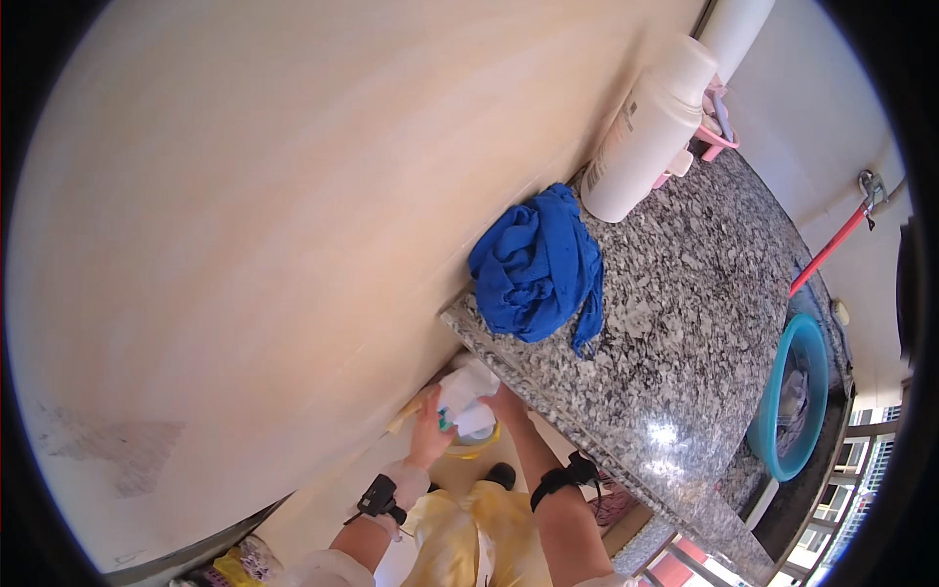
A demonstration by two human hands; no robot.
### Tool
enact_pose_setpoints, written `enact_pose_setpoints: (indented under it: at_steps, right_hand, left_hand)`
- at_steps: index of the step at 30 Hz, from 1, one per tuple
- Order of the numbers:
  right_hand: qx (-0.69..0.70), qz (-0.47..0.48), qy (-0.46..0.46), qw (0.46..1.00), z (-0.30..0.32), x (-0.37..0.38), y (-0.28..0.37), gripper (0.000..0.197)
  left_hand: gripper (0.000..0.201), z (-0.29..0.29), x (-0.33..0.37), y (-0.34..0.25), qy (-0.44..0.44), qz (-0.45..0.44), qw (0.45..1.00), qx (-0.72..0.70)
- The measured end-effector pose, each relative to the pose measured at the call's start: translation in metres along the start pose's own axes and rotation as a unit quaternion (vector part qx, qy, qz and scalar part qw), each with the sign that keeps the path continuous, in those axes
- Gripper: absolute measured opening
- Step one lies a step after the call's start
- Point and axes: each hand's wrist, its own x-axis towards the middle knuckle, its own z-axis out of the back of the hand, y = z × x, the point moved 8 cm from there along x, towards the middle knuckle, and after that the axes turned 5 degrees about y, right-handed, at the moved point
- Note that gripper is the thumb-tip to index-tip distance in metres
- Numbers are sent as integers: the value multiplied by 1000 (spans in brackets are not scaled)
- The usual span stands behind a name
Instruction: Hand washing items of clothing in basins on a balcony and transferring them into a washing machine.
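Low beside the counter's corner, my left hand is closed around a small white thing with a teal-green part; its exact kind is too small to tell. My right hand reaches down along the counter edge, its fingers against a white, crumpled-looking package and partly hidden. Between the hands shows a white rounded piece. Beneath them is a container with a yellow rim, near my feet.
A granite counter spreads to the right, carrying a crumpled blue cloth, a large white bottle and a pink basket. Further right are a turquoise basin and a red hose. A cream wall rises at left.
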Motion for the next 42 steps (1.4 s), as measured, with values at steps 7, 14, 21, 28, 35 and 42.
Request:
enact_pose_setpoints:
  at_steps: [7, 14, 21, 28, 35, 42]
  right_hand:
    - [93, 26, -75, 993, 12, -69, 95, 75]
    - [1, 75, -22, 997, -26, -107, 75, 71]
    - [-4, 22, -79, 997, -34, -145, 54, 77]
    - [57, 34, -76, 995, -41, -139, 46, 95]
    - [-4, 118, -111, 987, -55, -117, 36, 82]
    - [-70, 144, -93, 983, -71, -95, 53, 73]
  left_hand:
    - [67, -2, -44, 67, 48, 32, 998, -23]
    - [66, 5, -77, 90, 57, 83, 992, -71]
    - [65, 9, -109, 77, 133, 77, 982, -106]
    - [47, 7, -96, 89, 126, 12, 992, -21]
    - [20, -8, -37, 122, 14, -108, 993, 51]
    - [31, -28, -22, 106, -40, -217, 965, 142]
